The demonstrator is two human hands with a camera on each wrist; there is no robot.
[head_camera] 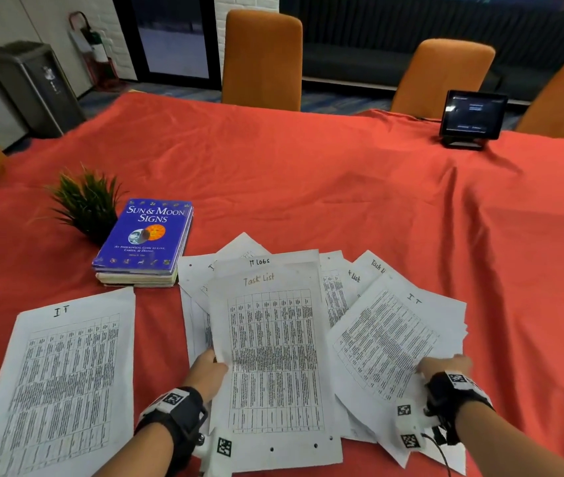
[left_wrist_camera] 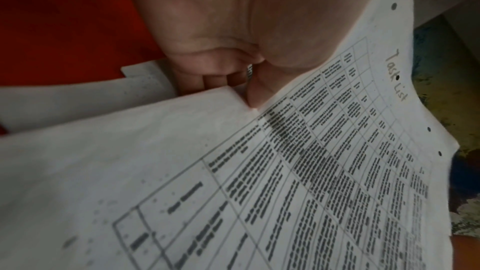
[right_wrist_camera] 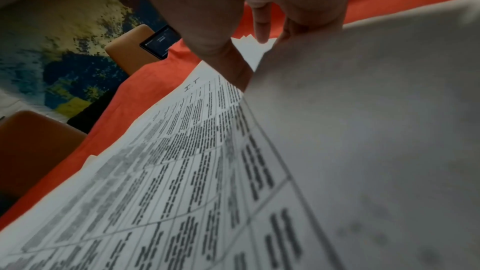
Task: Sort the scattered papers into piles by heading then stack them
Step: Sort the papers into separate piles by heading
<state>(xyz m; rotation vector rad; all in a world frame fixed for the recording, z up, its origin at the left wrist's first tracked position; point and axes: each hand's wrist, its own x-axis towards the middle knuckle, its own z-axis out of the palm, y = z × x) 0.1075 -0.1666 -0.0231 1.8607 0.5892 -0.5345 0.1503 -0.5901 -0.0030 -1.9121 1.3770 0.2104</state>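
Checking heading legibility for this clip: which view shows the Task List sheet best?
The head view: the whole Task List sheet with its heading, gripped by the left hand. The left wrist view shows it close, skewed and partly blurred; the right wrist view shows only the IT sheet.

An office meeting room: orange upholstered chairs ring a long surface under a red cloth, a small black touchscreen panel stands on it, and a red fire extinguisher hangs by the dark glass door.

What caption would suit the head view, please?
Left hand lifts a Task List sheet; right hand grips an IT sheet.
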